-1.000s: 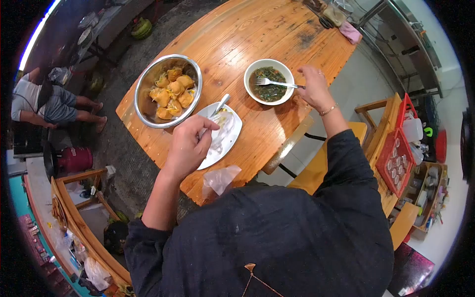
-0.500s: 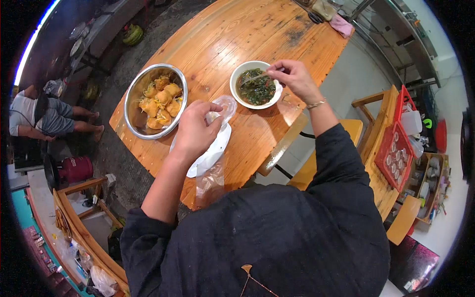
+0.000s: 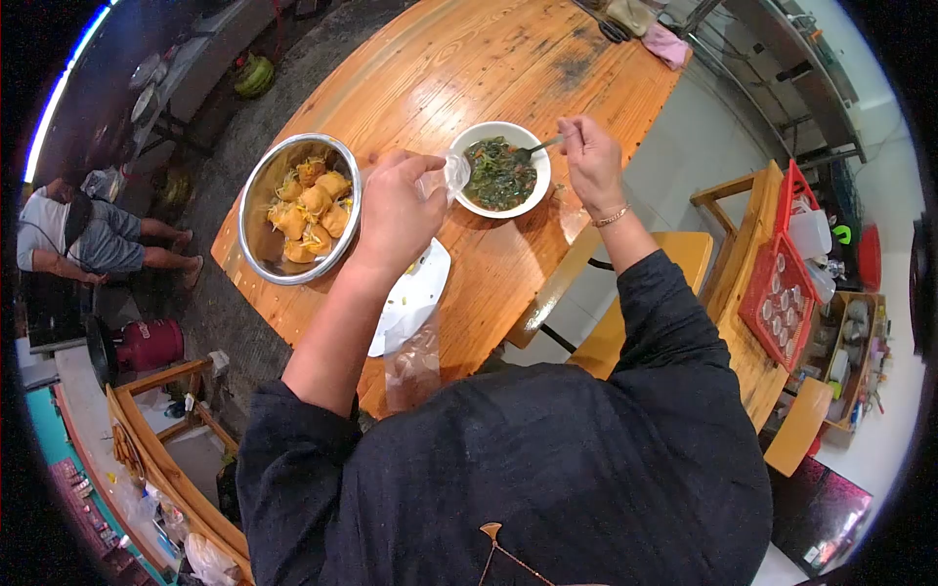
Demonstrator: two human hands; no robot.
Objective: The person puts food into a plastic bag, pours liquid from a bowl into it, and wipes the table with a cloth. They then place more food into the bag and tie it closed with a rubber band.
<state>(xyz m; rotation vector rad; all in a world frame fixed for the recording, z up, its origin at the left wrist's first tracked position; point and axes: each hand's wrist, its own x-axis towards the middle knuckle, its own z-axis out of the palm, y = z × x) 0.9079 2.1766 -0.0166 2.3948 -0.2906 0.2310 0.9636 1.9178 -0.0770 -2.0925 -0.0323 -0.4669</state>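
My left hand [image 3: 399, 210] is closed around a small clear plastic bag [image 3: 456, 176], whose open end lies at the left rim of a white bowl [image 3: 535, 199]. Dark green chopped leaves [image 3: 500, 174] with orange bits sit in liquid inside that bowl. My right hand [image 3: 591, 164] pinches the handle of a metal spoon [image 3: 545, 145], its head down among the greens. Left of my left hand stands a steel bowl [image 3: 256, 220] of golden fried pieces [image 3: 313, 200] with pale shreds. Under my left wrist lies a white plate [image 3: 415, 305] with a few crumbs.
More clear plastic [image 3: 412, 373] lies at the near edge of the wooden table [image 3: 440, 78]. Scissors [image 3: 614, 31] and a pink cloth [image 3: 666, 46] are at the far end. A yellow stool [image 3: 674, 264] and a red crate [image 3: 777, 303] stand right. A person [image 3: 107, 234] sits far left.
My left hand has moved right and up, bringing the plastic bag to the bowl's rim. My right hand has shifted right, and the spoon now slants in from the bowl's right side.
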